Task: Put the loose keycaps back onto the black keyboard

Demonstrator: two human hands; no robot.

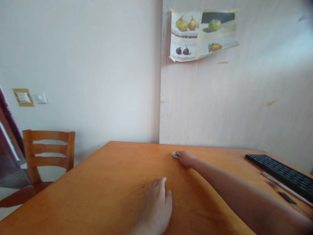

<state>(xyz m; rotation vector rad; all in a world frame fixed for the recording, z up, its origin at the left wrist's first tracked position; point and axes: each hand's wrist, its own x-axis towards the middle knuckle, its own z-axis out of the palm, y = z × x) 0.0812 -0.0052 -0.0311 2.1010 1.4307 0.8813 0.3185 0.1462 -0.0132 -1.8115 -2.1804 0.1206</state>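
Observation:
My right hand (pixel 187 159) reaches far across the orange-brown wooden table (pixel 110 182) to near its back edge. Its fingers are closed on a small whitish wad (pixel 175 154), which looks like a folded cloth or tissue pressed to the tabletop; most of it is hidden under the fingers. Closer to me, my left hand (pixel 156 204) rests at the front middle of the table, holding nothing. Its fingers are stretched out, with the thumb apart from them. A tiny dark speck (pixel 143 186) lies just left of that hand.
On the table's right side are a black keyboard (pixel 283 171), a pale stick-like item (pixel 286 186) and a small dark object (pixel 287 197) with a thin cord. A wooden chair (pixel 50 148) stands at the left. Behind the table, a fruit poster (pixel 199 36) hangs on the wall panel.

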